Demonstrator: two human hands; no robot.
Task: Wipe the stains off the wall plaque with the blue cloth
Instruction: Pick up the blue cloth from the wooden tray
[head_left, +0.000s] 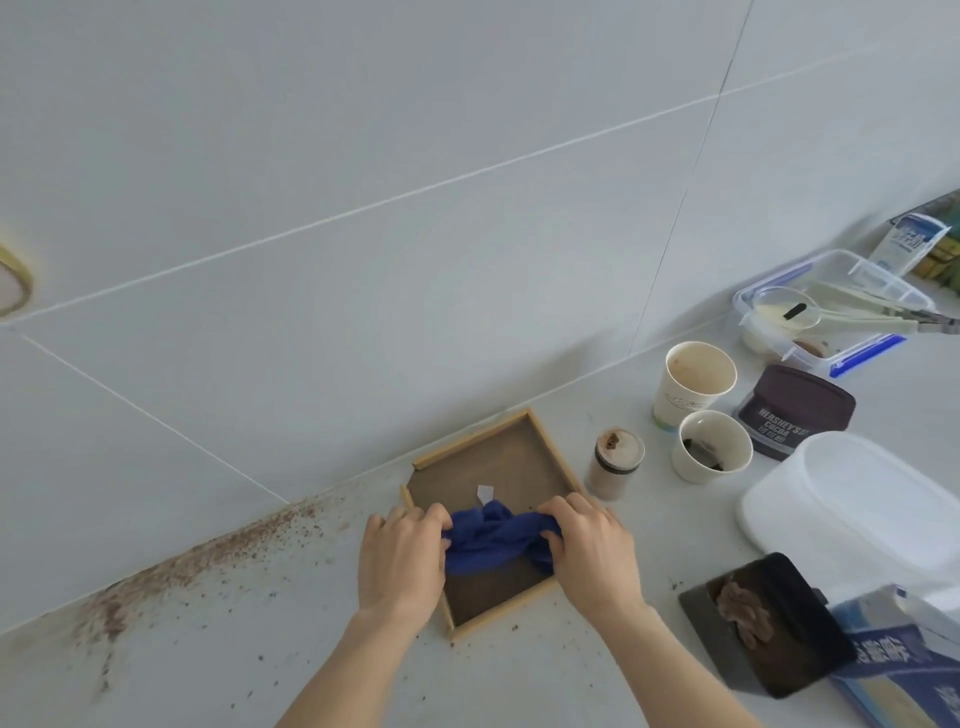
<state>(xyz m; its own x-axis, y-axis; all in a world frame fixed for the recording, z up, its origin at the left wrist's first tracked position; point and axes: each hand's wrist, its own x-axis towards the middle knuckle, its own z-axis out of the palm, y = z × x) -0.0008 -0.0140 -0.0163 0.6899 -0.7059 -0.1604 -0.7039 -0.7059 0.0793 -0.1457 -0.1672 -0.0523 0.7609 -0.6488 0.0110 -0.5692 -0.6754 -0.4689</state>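
The wall plaque (511, 462), a square brown board with a light wooden rim, lies flat on the white counter close to the tiled wall. A small white scrap sits near its middle. The blue cloth (493, 540) is bunched up over the plaque's near half. My left hand (402, 558) grips the cloth's left end, resting over the plaque's left rim. My right hand (592, 551) grips the right end over the right rim. Both hands hold the cloth stretched between them.
Brown powder is scattered along the counter-wall joint at left (171, 571). Right of the plaque stand a small jar (615, 462), two paper cups (693, 384) (711, 447), a cocoa tub (795, 410), plastic containers (852, 514) (831, 306) and a dark stained block (763, 623).
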